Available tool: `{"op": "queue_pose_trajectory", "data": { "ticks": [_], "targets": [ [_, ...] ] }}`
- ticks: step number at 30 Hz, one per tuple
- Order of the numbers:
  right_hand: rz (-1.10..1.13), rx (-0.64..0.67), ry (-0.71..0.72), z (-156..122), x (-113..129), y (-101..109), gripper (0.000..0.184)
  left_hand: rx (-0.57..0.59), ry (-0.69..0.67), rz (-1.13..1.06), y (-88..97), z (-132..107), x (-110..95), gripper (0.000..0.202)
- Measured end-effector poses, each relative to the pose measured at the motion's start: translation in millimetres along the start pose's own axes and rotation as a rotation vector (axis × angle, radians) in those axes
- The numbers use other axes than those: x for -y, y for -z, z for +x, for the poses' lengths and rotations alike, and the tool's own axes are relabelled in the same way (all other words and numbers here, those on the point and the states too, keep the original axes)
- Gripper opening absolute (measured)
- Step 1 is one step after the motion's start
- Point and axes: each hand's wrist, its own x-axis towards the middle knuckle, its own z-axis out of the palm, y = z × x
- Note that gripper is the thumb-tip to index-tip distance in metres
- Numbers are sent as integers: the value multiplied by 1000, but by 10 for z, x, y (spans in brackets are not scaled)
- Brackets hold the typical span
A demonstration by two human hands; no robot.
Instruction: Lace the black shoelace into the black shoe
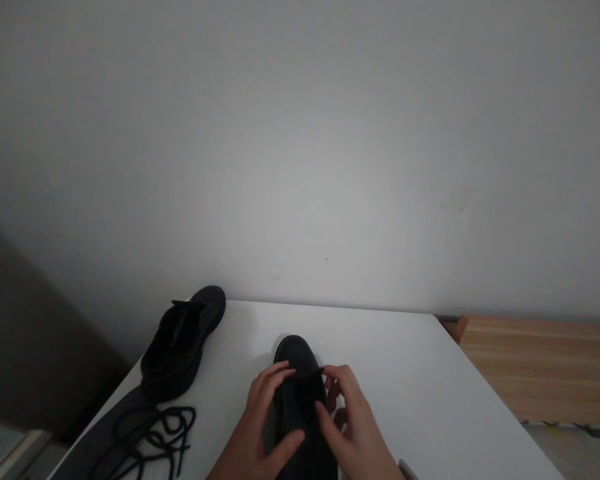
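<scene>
A black shoe (295,353) lies on the white table (405,373), toe pointing away from me. My left hand (265,413) curls over the shoe's left side, fingertips pinching a black lace end (307,373) stretched across the top. My right hand (347,413) holds the shoe's right side, with its fingers bent near the same lace and its thumb pressed on the upper. A second black shoe (180,343) lies at the table's left edge, without its lace.
A loose black lace (150,433) lies coiled at the table's near left, beside a dark strip. A plain grey wall stands close behind the table. A wooden surface (540,367) adjoins on the right.
</scene>
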Motion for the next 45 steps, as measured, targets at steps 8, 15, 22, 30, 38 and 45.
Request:
{"op": "queue_pose_trajectory", "data": {
  "ticks": [8,15,22,30,38,45],
  "targets": [
    [196,-83,75,50,-181,-184,21,-21,60,-71,80,63,137,37],
    [223,-101,171,34,-346,-195,22,-63,41,-98,65,5,205,26],
    [189,-91,189,-29,-413,-259,33,-18,44,-128,66,-20,195,21],
    [149,-57,213,-45,-423,-332,37,-7,102,-95,6,1,89,23],
    [86,-139,294,-31,-445,-469,31,-16,83,-89,-90,24,157,22],
    [89,-105,306,-14,-417,-408,36,0,85,-51,-80,27,142,29]
  ]
}}
